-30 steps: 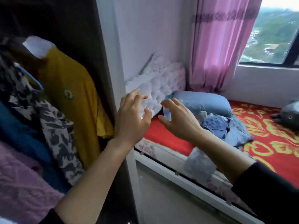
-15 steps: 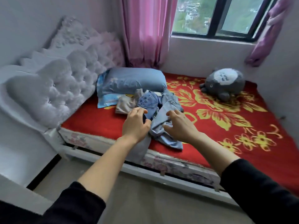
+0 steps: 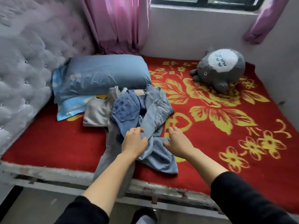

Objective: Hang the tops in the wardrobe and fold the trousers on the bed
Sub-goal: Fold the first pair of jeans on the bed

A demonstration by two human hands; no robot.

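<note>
A heap of trousers sits on the bed point(image 3: 48, 143), just in front of the pillow point(image 3: 103, 75) and well apart from the plush toy point(image 3: 221, 67) in the far corner. The light jeans point(image 3: 159, 110) lie on top. Their long axis runs from the waistband by the pillow down toward the person, and one leg ends crumpled near the bed's front edge. Dark jeans point(image 3: 125, 107) are bunched just to their left, and grey trousers point(image 3: 111, 152) spill over the edge below them.

The left hand point(image 3: 134, 143) rests on the near leg of the light jeans with its fingers bent over the cloth. The back of the hand hides whether its grip has closed on the denim, so I cannot tell. The right hand point(image 3: 177, 143) is just right of the same leg, fingers spread and loose, its grip released and holding nothing, with the thumb at the cloth's edge.

The left hand is the nearer one. The next move is probably to draw these jeans clear of the heap along their length, toward the open blanket on the right. The tangled legs may drag the dark jeans along.
</note>
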